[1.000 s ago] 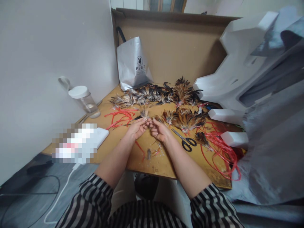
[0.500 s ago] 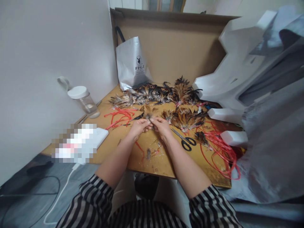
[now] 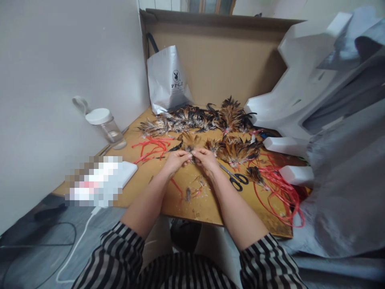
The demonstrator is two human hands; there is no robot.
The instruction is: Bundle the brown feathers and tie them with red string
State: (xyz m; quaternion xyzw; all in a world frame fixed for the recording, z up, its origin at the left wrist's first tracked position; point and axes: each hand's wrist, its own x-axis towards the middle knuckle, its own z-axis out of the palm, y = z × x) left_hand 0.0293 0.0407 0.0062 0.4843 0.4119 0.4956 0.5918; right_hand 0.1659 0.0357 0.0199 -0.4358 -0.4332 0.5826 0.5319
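Over the middle of the wooden table (image 3: 207, 208), my left hand (image 3: 178, 161) and my right hand (image 3: 205, 159) meet fingertip to fingertip. Both pinch the base of a small brown feather bunch (image 3: 190, 141), whose tips fan out away from me. Fingers cover its lower end. Just right of it lie more brown feather bunches (image 3: 239, 150), some with pinkish ties at the base. Black-handled scissors (image 3: 236, 178) rest by my right wrist. Red strips (image 3: 153, 146) lie to the left of my left hand.
Dark feathers (image 3: 189, 118) line the back, before a silver bag (image 3: 167, 80). At left stand a lidded clear bottle (image 3: 110, 130) and a white device (image 3: 129, 171) with a cable. A red strip tangle (image 3: 282, 188) and white foam pieces (image 3: 296, 175) occupy the right. Scraps (image 3: 188, 194) litter the front.
My fingertips have shifted slightly at the base of the feather bunch, and its feathers look a little more spread. Everything else on the table stays in place.
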